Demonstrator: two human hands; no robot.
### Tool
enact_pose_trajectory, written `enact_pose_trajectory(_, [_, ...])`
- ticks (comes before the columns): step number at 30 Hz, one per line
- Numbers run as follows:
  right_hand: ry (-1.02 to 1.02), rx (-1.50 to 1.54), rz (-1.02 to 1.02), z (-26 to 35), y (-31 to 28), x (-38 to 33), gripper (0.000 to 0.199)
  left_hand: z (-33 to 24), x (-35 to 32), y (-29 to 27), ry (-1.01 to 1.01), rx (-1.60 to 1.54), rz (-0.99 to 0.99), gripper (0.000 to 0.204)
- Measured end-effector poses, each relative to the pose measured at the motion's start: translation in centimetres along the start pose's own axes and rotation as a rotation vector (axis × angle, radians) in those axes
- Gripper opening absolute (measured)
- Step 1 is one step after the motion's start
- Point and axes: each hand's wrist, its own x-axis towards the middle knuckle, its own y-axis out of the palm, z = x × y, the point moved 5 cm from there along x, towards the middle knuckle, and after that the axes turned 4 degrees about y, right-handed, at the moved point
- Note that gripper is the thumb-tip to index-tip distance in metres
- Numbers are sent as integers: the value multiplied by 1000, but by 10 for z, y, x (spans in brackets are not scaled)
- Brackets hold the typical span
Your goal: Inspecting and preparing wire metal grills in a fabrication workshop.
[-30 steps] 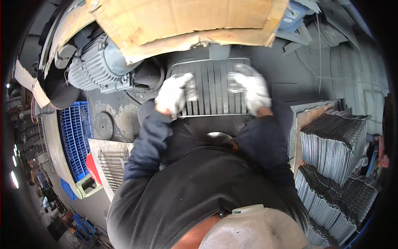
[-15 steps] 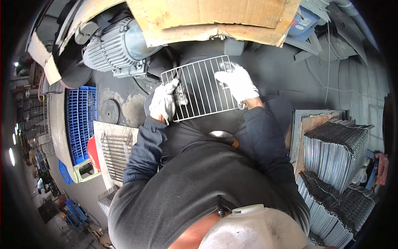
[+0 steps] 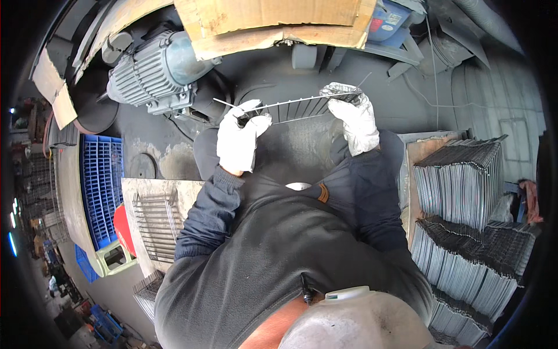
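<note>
A wire rack (image 3: 299, 109) with thin parallel bars is held up in front of me, tilted so that it shows almost edge-on. My left hand (image 3: 239, 135), in a white glove, is closed on its left end, with a dark piece between thumb and fingers. At the other end, my right hand (image 3: 354, 123), also gloved in white with a grimy fingertip area, grips the rack. Both hands are above my knees, and the rack spans the gap between them.
Stacks of wire racks (image 3: 459, 186) stand at my right. More racks (image 3: 156, 224) lie on a board at my left, near a blue plastic crate (image 3: 102, 186). A grey electric motor (image 3: 154, 72) sits ahead on the left; cardboard (image 3: 273, 26) overhangs at the front.
The rack has turned from facing me broadly to nearly edge-on. Both hands keep hold of it, and my right hand has shifted slightly right. The view has also shifted a little.
</note>
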Motion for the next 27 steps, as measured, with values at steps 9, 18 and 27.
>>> enact_pose_trajectory(9, [4, -39, -273, -47, -71, 42, 20, 69, 69, 25, 51, 514, 156, 32])
enact_pose_trajectory(18, [-35, -383, -350, -46, -91, 76, 15, 86, 118, 37, 12, 593, 156, 44])
enact_pose_trajectory(27, [191, -725, -254, -76, -13, 93, 15, 70, 98, -40, -40, 708, 72, 35])
